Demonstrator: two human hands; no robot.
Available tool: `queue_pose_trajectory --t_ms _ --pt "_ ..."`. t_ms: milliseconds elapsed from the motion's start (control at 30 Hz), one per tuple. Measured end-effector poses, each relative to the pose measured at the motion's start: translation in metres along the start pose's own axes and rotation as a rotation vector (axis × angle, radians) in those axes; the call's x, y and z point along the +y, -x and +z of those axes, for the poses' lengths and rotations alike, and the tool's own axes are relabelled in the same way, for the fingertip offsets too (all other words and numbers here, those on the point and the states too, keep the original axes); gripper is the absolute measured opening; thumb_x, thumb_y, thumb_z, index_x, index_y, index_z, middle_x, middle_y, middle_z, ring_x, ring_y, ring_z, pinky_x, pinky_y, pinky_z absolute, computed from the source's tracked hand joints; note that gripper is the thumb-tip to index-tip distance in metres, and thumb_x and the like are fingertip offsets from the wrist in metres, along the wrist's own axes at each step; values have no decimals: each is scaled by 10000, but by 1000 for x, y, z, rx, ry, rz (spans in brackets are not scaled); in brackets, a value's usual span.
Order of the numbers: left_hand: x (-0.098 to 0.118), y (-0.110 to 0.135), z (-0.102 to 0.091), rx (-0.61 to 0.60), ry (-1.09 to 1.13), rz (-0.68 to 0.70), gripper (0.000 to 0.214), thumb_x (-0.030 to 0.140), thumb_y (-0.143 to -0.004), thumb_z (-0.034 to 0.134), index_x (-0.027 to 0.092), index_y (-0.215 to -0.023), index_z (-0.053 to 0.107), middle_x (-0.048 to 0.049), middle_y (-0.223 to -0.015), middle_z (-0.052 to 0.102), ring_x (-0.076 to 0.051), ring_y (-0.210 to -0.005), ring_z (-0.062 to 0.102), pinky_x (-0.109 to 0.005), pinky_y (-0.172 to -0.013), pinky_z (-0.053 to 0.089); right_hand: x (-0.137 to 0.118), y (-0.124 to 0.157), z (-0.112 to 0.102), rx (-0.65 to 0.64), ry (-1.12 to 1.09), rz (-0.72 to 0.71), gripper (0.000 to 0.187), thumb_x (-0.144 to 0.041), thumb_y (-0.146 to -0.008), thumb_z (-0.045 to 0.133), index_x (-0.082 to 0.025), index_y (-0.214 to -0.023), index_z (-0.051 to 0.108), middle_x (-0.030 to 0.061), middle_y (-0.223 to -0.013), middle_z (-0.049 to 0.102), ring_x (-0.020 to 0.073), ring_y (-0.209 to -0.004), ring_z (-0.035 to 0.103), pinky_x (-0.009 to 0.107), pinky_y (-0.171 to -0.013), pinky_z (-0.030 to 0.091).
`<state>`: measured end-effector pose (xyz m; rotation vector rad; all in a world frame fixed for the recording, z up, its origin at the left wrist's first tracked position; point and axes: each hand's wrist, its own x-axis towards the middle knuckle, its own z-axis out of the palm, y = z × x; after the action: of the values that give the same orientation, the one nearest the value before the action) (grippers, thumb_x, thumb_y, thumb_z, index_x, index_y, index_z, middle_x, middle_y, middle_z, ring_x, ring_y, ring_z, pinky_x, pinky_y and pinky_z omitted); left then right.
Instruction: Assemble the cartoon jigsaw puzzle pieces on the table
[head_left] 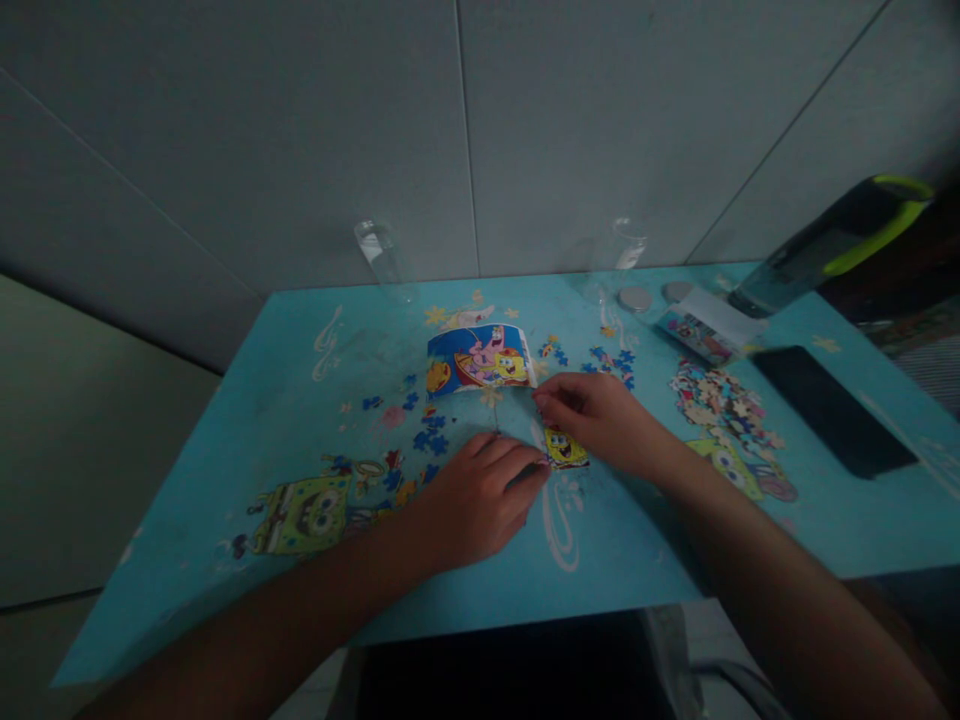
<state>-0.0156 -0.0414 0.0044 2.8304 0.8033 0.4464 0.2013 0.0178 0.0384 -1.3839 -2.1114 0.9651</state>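
Observation:
A small joined section of a jigsaw puzzle (566, 448), showing a yellow cartoon face, lies between my hands. My left hand (491, 495) rests on the table with curled fingers, its fingertips at the left edge of that section. Just above the section, my right hand (592, 415) is closed in a pinch, thumb against fingers; whatever sits between them is too small to make out. Its fingertips are beside the lower right corner of a picture card (480, 360) with cartoon figures on blue. Loose blue puzzle pieces (430, 437) lie left of the card, others (611, 362) right of it.
A heap of mixed puzzle pieces (724, 405) lies to the right, beside a black phone-like slab (832, 410). Behind stand two clear tubes, one left (386, 262) and one right (626, 245), round lids (635, 299), a folded printed card (705, 328) and a water bottle (817, 250).

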Motion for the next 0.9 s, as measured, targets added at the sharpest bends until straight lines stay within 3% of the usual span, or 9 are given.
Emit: queue_pose_trajectory --t_ms 900 --pt "-1 0 1 -13 2 11 365 190 -959 566 170 -1323 585 -103 -1316 621 -266 -1195 538 -471 -1015 428 0 -1 0 -1 40 -13 303 -408 -979 511 -184 -938 713 13 -714 662 131 -614 538 285 -578 344"
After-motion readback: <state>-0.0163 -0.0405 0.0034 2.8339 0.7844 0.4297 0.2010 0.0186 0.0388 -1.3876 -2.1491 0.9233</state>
